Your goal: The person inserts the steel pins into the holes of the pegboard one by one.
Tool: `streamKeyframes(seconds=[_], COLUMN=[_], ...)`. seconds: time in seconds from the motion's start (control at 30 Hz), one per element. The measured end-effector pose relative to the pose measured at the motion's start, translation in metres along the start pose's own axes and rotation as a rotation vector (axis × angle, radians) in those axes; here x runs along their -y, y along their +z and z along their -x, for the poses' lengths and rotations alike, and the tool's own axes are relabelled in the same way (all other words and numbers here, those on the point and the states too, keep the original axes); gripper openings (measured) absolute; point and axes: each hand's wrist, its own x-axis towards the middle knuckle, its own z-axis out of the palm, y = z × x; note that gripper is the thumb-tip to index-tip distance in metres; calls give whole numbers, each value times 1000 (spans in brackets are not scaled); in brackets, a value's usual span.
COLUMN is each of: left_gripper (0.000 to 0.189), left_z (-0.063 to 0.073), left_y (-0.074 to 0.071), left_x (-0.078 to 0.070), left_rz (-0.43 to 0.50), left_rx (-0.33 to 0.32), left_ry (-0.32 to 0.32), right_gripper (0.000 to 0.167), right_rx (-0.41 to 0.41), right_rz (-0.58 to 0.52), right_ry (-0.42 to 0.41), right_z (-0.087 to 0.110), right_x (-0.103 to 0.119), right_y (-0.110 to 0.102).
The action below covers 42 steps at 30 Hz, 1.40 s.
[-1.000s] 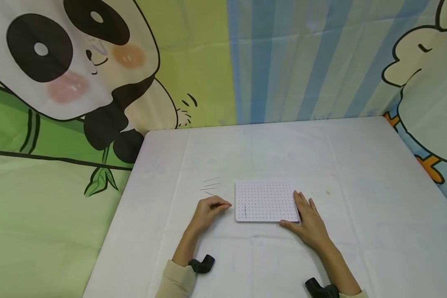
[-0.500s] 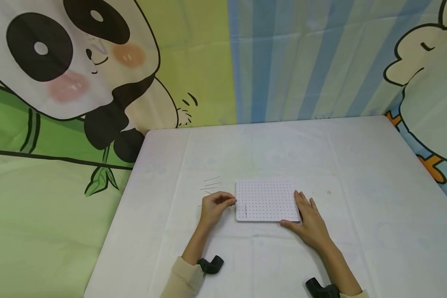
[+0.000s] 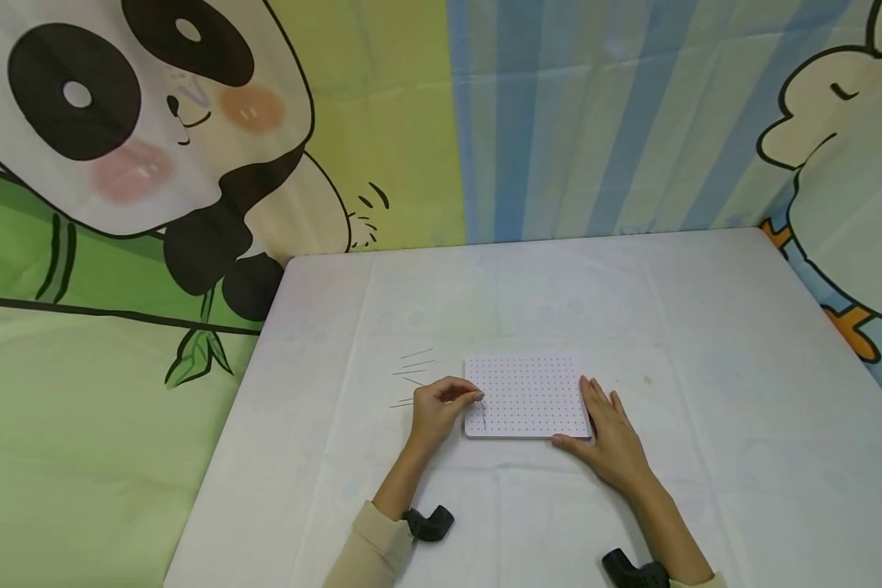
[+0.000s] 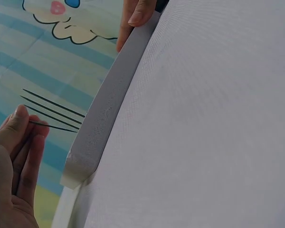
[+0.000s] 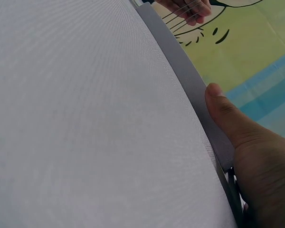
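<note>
A flat white board (image 3: pixel 532 400) with rows of small dark dots lies on the table. Thin dark needles (image 4: pixel 54 103) stand upright in it near its left side. My left hand (image 3: pixel 435 412) pinches another needle (image 4: pixel 57 127) between thumb and fingertips, over the board's left part. In the left wrist view that needle leans beside the standing ones, its lower end right at the board's surface. At the board's front right corner rests my right hand (image 3: pixel 619 445), fingers extended along the right edge and thumb on the front edge.
Several loose needles (image 3: pixel 415 371) lie on the white-covered table (image 3: pixel 669 327) left of the board, some close behind the left hand. A cartoon-printed cloth (image 3: pixel 382 122) hangs behind the table. Dark cameras (image 3: pixel 429 523) sit on both wrists.
My left hand has moved right and slightly away from me, from beside the board to over its left part, carrying the needle. The right hand has stayed at the corner.
</note>
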Motion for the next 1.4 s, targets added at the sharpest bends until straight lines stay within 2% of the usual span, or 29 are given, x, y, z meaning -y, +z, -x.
streamKeyframes(seconds=[0.17,0.4,0.53,0.7,1.03,1.13,1.4], left_gripper=[6,7,7,7,8,8,5], left_z=[0,0,-1,0,2,2,5], left_y=[0,1,2,4,2,2,3], left_x=[0,-1,-1,0,-1,2,30], left_rz=[12,-57,-63,-70,-78,-76,-109], left_rx=[32,18,21,48,119,131,157], left_ry=[17,42,64,75,58,56,48], right_gripper=[105,106,105,105,106,105,105], right_rx=[3,3,-1,3,1,-1,-7], right_rz=[4,6,1,-3,-15,-19,-14], right_ry=[1,-2,-7,-6,-3,-4,-8], right_z=[0,0,-1,-1,-1,-1,-1], right_x=[0,0,-1,-1,0,0,0], right_y=[0,0,-1,-1,-1,-1,-1])
